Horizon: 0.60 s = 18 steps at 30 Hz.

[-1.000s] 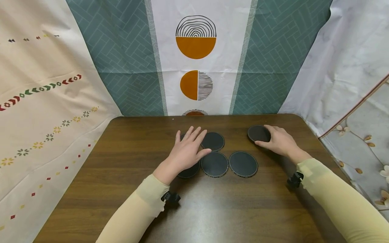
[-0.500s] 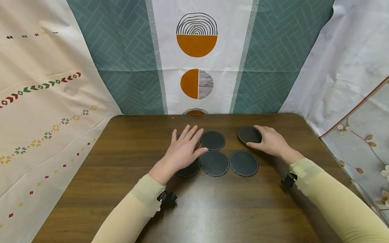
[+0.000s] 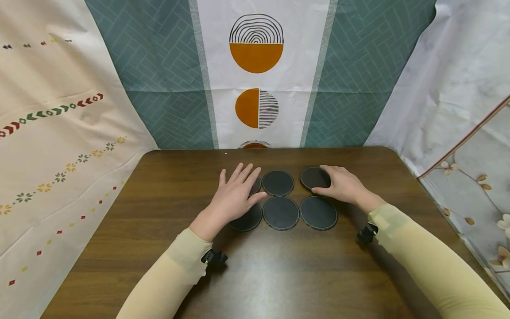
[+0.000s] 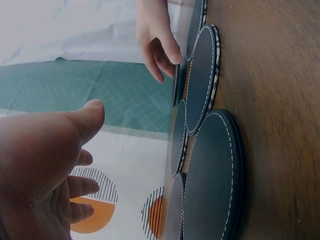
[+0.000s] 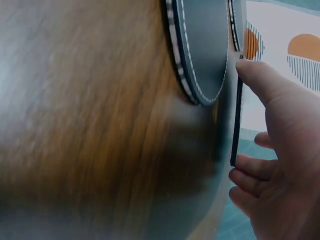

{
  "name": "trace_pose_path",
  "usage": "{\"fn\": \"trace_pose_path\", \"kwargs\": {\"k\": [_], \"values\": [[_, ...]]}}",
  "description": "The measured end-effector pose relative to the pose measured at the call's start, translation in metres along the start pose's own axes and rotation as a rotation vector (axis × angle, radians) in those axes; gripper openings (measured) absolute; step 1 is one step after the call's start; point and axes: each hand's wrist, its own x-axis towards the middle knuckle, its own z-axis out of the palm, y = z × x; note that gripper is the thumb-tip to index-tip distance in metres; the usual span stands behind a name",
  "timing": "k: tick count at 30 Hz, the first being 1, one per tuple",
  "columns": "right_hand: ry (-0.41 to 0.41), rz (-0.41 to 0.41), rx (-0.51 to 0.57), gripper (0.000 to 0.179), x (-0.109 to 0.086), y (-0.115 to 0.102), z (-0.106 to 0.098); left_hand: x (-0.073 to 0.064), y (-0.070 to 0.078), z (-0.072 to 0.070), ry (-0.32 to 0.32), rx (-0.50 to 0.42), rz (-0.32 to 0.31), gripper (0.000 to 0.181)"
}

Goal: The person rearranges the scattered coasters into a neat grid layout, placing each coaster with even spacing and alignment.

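Note:
Several round black coasters with pale stitched rims lie in two rows on the wooden table. In the head view the front row has a left coaster (image 3: pixel 248 218), a middle coaster (image 3: pixel 280 213) and a right coaster (image 3: pixel 318 213). Behind them are a back middle coaster (image 3: pixel 277 183) and a back left coaster (image 3: pixel 256 186), partly hidden by my left hand (image 3: pixel 231 199). That hand hovers over the left pair, fingers spread, holding nothing. My right hand (image 3: pixel 343 185) grips another coaster (image 3: pixel 312 178) by its edge between thumb and fingers. The right wrist view shows this coaster (image 5: pixel 237 115) edge-on, above the table.
The brown wooden table (image 3: pixel 255 274) runs back to a patterned green and white cloth (image 3: pixel 167 88). A cream cloth (image 3: pixel 59 133) hangs on the left and a pale floral one (image 3: pixel 450 88) on the right. Each wrist wears a small black camera.
My right hand has carried its coaster leftward, to beside the back middle coaster and behind the front right one. My left hand has shifted slightly left, still spread above the left coasters.

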Motion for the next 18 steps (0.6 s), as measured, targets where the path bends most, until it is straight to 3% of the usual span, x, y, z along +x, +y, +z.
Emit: {"fn": "trace_pose_path", "kwargs": {"k": [18], "values": [[-0.032, -0.011, -0.012, 0.100, 0.015, -0.008, 0.007, 0.002, -0.002, 0.003, -0.016, -0.002, 0.000, 0.085]]}}
